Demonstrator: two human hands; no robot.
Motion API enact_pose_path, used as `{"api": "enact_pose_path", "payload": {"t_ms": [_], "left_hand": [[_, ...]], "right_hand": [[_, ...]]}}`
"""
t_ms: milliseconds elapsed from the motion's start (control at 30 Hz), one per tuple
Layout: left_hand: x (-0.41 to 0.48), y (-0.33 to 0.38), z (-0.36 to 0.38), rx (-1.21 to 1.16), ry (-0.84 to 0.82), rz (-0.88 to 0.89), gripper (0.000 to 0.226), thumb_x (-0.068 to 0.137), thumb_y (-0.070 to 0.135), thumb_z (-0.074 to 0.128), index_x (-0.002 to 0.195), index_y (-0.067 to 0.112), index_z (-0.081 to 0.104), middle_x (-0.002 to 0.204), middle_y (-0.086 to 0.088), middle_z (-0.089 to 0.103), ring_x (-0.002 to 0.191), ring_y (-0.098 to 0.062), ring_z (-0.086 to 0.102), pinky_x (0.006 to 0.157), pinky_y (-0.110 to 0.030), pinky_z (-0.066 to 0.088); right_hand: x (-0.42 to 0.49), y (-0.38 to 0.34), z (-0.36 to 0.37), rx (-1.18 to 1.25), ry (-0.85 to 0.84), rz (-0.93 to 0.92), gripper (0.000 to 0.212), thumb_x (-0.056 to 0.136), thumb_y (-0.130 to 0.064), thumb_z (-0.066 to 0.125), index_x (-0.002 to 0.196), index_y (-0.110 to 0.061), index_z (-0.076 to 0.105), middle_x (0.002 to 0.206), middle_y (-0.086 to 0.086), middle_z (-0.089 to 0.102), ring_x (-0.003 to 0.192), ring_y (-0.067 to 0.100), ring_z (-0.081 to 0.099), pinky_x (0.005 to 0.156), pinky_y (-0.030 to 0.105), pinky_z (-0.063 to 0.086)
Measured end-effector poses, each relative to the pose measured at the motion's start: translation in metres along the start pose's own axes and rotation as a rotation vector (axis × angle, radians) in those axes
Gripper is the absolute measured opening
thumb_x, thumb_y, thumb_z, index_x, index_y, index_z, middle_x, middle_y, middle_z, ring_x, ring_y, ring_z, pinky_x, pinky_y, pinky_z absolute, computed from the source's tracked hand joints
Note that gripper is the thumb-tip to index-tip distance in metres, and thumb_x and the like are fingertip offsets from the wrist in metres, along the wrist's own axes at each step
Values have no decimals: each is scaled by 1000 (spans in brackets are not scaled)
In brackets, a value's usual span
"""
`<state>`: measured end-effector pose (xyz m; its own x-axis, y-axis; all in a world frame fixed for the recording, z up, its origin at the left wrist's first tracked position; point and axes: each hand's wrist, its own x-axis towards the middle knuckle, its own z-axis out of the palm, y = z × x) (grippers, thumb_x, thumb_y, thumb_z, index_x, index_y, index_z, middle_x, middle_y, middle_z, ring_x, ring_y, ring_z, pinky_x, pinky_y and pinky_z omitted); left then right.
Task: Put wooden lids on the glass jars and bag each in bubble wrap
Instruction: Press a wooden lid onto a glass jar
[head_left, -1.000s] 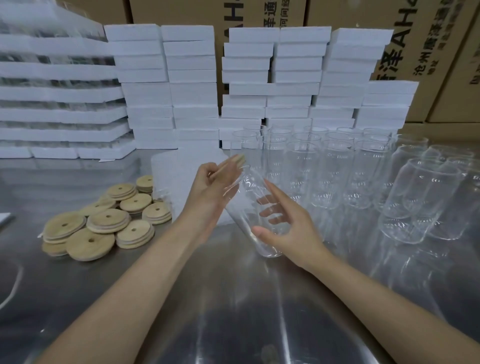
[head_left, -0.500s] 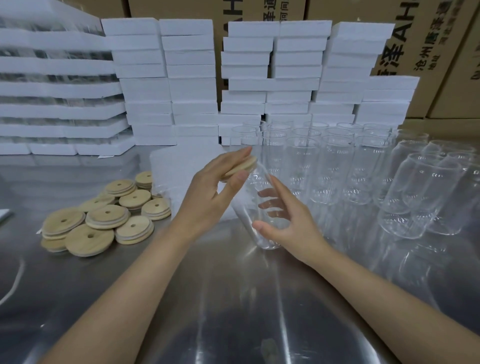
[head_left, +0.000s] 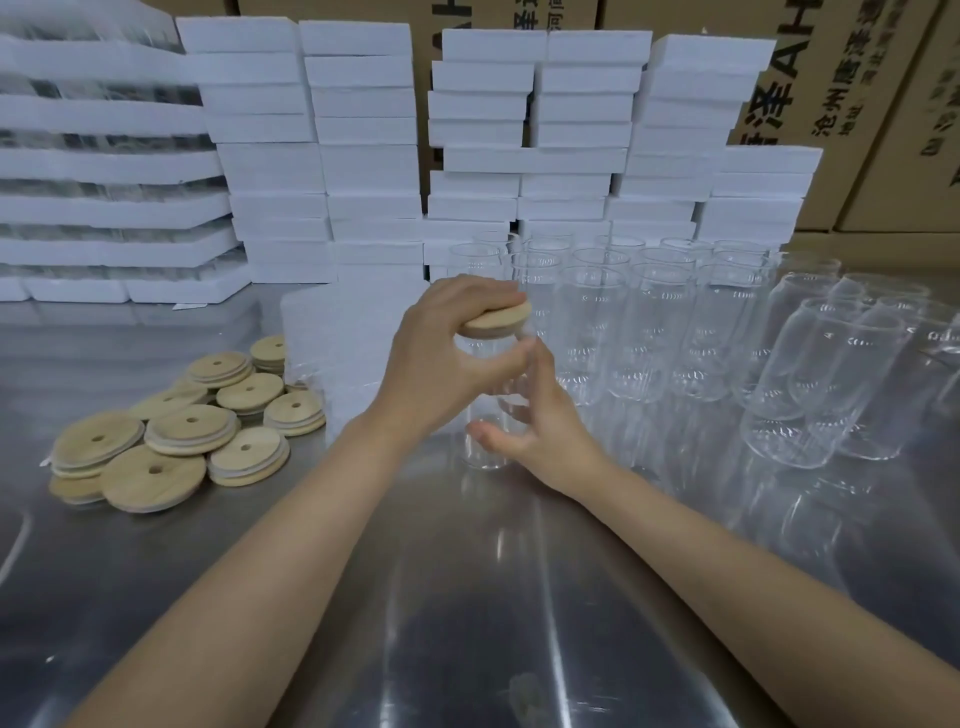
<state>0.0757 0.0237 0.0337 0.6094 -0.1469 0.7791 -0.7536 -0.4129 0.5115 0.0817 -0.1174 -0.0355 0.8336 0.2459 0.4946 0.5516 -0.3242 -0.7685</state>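
Where the steel desk (head_left: 467, 597) ends at far left, white foam trays (head_left: 104, 166) are stacked high, with glass showing between the layers. In front of them, loose wooden lids (head_left: 176, 431) lie in low overlapping piles, each a flat disc with a centre hole. Just right of these sits a whitish heap of bubble wrap (head_left: 343, 353), partly hidden by the left forearm. The left hand (head_left: 441, 353) has its fingers curled over one lid (head_left: 498, 319), pressing it, slightly tilted, onto the mouth of a clear jar (head_left: 488, 405). That jar stands near the desk's middle, its base on the steel. The right hand (head_left: 540, 421) grips its body, thumb on the near side and fingers wrapped round the far side. Behind both hands rise columns of white boxes (head_left: 363, 156). To the right, many open jars (head_left: 649, 322) stand upright in close rows. Brown cartons (head_left: 883, 104) with printed characters fill the upper right.
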Motion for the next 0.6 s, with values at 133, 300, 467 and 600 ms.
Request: {"api": "enact_pose_path", "payload": {"t_ms": [133, 300, 467, 600], "left_hand": [[7, -1, 17, -45, 55, -46, 23, 76, 30, 70, 98, 21, 69, 99, 9, 63, 102, -9, 60, 88, -36, 49], [-2, -16, 10, 43, -86, 17, 43, 88, 42, 61, 126, 24, 54, 147, 16, 33, 134, -6, 37, 108, -29, 36], [-14, -46, -36, 455, 175, -39, 28, 97, 30, 49, 119, 19, 62, 138, 2, 50, 123, -22, 45, 101, -35, 29], [-18, -68, -47, 784, -26, -345, 43, 90, 41, 60, 125, 14, 60, 129, -5, 57, 120, -30, 47, 96, -40, 30]], "right_hand": [[5, 11, 0, 44, 38, 42, 94, 70, -50, 80, 142, -45, 19, 127, -38, 40, 112, -1, 58, 93, 19, 50], [7, 11, -6, 75, 99, 78, 89, 74, -32, 84, 143, -35, 27, 126, -23, 50, 117, -7, 53, 95, 12, 45], [6, 7, -13, 98, 110, 119, 93, 68, -40, 85, 143, -37, 31, 120, -10, 49, 111, -3, 55, 93, 13, 47], [5, 8, -15, 125, 95, 149, 99, 62, -49, 81, 146, -39, 29, 120, -8, 51, 112, -6, 55, 97, 14, 47]]}}
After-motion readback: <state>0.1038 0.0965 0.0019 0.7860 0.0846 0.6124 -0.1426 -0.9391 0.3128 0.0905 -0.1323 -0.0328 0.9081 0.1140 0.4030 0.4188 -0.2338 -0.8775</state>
